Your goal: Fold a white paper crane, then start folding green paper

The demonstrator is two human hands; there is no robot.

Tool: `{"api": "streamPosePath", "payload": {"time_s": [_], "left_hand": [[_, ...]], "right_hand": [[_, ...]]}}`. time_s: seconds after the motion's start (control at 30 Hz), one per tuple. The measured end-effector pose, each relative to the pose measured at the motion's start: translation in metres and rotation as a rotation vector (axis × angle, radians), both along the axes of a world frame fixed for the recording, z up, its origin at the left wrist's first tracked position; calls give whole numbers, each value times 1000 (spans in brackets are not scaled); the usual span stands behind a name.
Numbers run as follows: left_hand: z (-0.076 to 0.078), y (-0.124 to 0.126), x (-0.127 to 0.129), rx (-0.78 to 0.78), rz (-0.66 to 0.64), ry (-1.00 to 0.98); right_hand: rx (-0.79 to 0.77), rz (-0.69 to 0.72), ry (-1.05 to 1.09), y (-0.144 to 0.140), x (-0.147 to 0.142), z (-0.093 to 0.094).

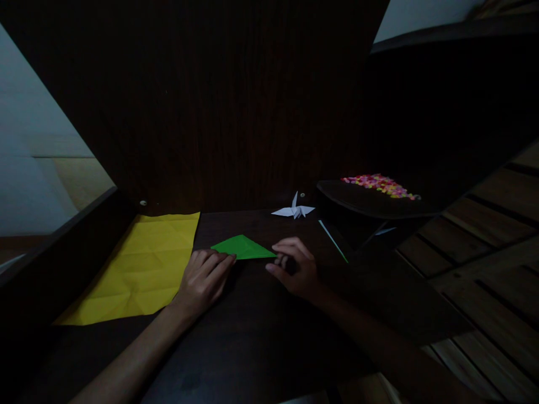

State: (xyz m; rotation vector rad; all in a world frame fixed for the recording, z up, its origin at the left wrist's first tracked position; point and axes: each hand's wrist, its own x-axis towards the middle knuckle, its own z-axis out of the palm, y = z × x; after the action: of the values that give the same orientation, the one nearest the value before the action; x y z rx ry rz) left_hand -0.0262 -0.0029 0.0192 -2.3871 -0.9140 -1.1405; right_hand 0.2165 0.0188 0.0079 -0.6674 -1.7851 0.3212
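Note:
A green folded sheet of origami paper (244,247) forms a flat triangle on the dark tabletop. My left hand (205,276) covers its left corner, fingers bent together and pressing on the paper. At the triangle's right tip is my right hand (298,269), with its thumb and index finger apart on either side of the point. The other right fingers are curled and dim, so any light contact with the tip is hard to make out. Behind the green paper stands a white origami crane (293,211) with spread wings.
A creased yellow sheet (141,269) lies at left, beside the raised side board (63,241). A thin white-and-green paper strip (332,240) rests at right. Pink, red and yellow small pieces (381,185) lie on a curved dark shelf (357,205). A tall dark panel (236,112) closes off the back.

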Motion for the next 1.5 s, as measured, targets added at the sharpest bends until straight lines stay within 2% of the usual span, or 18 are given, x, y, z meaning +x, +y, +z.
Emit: {"api": "streamPosePath", "payload": {"time_s": [0.17,0.23,0.37,0.43,0.6,0.7,0.87,1.03,1.13,1.37,1.43,1.5], "left_hand": [[4,-6,10,-132,-44,-330],[6,-9,13,-205,-14,-462],[9,-9,14,-495,97,-786],[9,-7,14,-687,90,-961],[3,1,15,-1088,-64,-1235],[0,1,17,-1209,-83,-1211],[2,-1,20,-1285,-120,-1120],[4,-4,22,-1393,-197,-1113],[4,-4,22,-1423,-209,-1141],[1,-3,22,-1479,-233,-1082],[1,-4,24,-1524,-245,-1028],[0,-5,27,-1569,-259,-962]], "right_hand": [[-95,-63,14,6,-2,-5],[-108,-63,10,9,-1,-5],[-191,-26,37,13,-1,-5],[-309,54,98,15,-2,-5],[-781,292,213,19,0,-5],[-981,451,272,20,3,-1],[-1164,645,338,21,10,1],[-1351,699,307,19,19,-9],[-1389,716,270,18,22,-12],[-1331,881,212,16,7,-5],[-1350,848,212,16,0,-5],[-1377,754,255,14,-6,-6]]}}
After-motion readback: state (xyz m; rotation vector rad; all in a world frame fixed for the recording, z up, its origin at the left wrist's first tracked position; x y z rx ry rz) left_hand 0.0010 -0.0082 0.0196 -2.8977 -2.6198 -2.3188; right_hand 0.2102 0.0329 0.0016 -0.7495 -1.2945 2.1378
